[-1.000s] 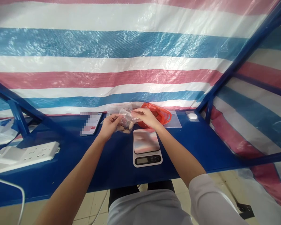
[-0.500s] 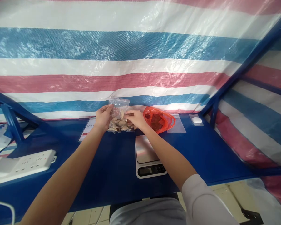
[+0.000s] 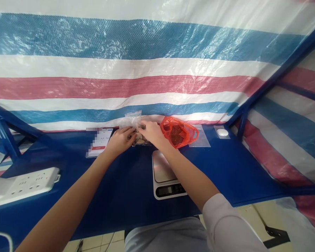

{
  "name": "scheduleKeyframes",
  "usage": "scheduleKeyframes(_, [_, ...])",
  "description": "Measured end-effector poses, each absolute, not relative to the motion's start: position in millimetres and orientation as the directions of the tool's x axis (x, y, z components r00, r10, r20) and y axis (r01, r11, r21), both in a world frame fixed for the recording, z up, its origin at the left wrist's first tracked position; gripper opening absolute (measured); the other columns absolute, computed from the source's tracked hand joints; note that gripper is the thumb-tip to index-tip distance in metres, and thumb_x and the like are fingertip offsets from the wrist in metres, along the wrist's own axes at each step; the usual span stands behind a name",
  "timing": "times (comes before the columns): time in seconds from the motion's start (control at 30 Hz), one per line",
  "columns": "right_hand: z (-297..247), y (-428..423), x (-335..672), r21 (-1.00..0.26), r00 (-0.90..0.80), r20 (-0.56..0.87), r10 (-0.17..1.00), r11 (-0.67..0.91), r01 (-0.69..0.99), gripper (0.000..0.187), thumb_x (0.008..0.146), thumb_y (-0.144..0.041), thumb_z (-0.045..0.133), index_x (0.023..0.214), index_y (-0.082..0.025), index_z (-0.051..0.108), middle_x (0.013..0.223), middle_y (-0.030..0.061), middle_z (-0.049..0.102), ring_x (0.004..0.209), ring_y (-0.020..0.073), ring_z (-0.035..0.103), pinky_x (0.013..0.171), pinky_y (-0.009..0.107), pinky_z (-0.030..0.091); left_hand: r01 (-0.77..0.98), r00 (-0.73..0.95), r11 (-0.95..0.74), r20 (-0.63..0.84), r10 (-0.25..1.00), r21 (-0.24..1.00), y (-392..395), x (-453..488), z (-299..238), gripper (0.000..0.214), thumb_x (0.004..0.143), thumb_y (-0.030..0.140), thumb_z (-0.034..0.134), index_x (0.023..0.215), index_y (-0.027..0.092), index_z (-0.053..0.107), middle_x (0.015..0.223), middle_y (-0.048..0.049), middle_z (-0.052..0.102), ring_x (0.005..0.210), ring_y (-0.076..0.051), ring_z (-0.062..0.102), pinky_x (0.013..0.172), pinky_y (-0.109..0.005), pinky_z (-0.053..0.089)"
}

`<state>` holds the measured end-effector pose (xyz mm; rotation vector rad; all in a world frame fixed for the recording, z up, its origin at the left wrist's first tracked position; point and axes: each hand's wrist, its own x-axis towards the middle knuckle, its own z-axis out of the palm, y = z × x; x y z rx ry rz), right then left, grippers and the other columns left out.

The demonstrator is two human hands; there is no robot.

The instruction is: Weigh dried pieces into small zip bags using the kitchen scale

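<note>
A clear, crinkled plastic zip bag (image 3: pixel 131 121) of rough tan chunks (image 3: pixel 141 140) is gathered between the two hands, just above the far edge of the blue table (image 3: pixel 120 189); the chunks are too hidden to count. The left hand (image 3: pixel 120 141) is closed around the bag's near side, its fingers (image 3: pixel 128 133) curled onto the plastic. The right hand (image 3: pixel 152 132) grips the opposite side, its fingers (image 3: pixel 143 125) pinched together on the bag. Just beside them lies one orange-red plastic bag (image 3: pixel 179 132) of dark pieces, then one flat clear plastic sleeve (image 3: pixel 201 139). One digital scale (image 3: pixel 162 171) with a steel plate stands nearer, below the right forearm. One phone (image 3: pixel 99 141) lies left of the left hand, and one white power strip (image 3: pixel 23 185) lies well apart.
</note>
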<state>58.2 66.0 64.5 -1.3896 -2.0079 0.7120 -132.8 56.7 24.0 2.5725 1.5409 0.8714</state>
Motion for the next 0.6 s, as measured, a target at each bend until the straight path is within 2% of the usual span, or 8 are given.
scheduleKeyframes(0.07, [71.3,54.0,58.9,-0.568,-0.266,0.175,0.948,0.317,0.76,0.026,0.095,-0.031,0.055,0.115,-0.022,0.069,0.104,0.0123,0.075,0.103,0.0346,0.069,0.086,0.043,0.053,0.813,0.361,-0.51,0.444,0.82,0.282,56.9,-132.1,22.3,0.044,0.094,0.048,0.045,0.113,0.02,0.073,0.124,-0.0148,0.072,0.117,-0.034,0.066,0.105,-0.051,0.05])
scheduleKeyframes(0.13, [76.1,42.4,61.8,-0.471,-0.319,0.195,0.927,0.374,0.799,0.028,0.097,-0.03,0.052,0.118,-0.022,0.069,0.11,0.0122,0.075,0.102,0.034,0.069,0.083,0.042,0.054,0.81,0.365,-0.515,0.445,0.818,0.281,56.5,-131.1,23.3,0.043,0.094,0.048,0.045,0.113,0.021,0.073,0.12,-0.014,0.073,0.115,-0.033,0.067,0.104,-0.05,0.051])
scheduleKeyframes(0.23, [78.3,27.1,72.9,-0.424,-0.369,0.244,0.897,0.441,0.791,0.029,0.098,-0.032,0.052,0.121,-0.024,0.069,0.12,0.0091,0.073,0.106,0.0303,0.068,0.085,0.039,0.054,0.815,0.37,-0.515,0.447,0.814,0.264,54.7,-129.1,28.1,0.042,0.094,0.047,0.046,0.113,0.021,0.073,0.121,-0.0141,0.073,0.114,-0.034,0.068,0.102,-0.05,0.051])
scheduleKeyframes(0.37, [77.8,7.9,98.6,-0.518,-0.396,0.26,0.88,0.474,0.712,0.026,0.096,-0.027,0.056,0.118,-0.029,0.071,0.126,0.0022,0.072,0.107,0.0237,0.069,0.091,0.035,0.053,0.823,0.37,-0.511,0.448,0.814,0.249,47.7,-122.2,38.2,0.042,0.094,0.046,0.046,0.112,0.019,0.074,0.123,-0.0157,0.072,0.115,-0.035,0.067,0.102,-0.05,0.051])
scheduleKeyframes(0.5, [74.0,-11.4,131.5,-0.659,-0.391,0.336,0.857,0.51,0.553,0.028,0.094,-0.029,0.061,0.119,-0.029,0.072,0.129,0.0018,0.071,0.109,0.0201,0.07,0.097,0.033,0.052,0.807,0.388,-0.54,0.474,0.79,0.239,33.2,-102.6,54.5,0.041,0.094,0.044,0.047,0.113,0.019,0.073,0.124,-0.0151,0.071,0.119,-0.034,0.065,0.105,-0.051,0.049])
scheduleKeyframes(0.6, [66.2,-22.0,161.3,-0.66,-0.333,0.411,0.849,0.529,0.533,0.025,0.093,-0.03,0.062,0.114,-0.03,0.075,0.128,0.0018,0.072,0.115,0.0205,0.068,0.102,0.034,0.051,0.765,0.445,-0.606,0.502,0.742,0.217,20.4,-77.6,69.6,0.04,0.096,0.042,0.047,0.116,0.019,0.072,0.126,-0.0129,0.071,0.12,-0.031,0.065,0.106,-0.047,0.049])
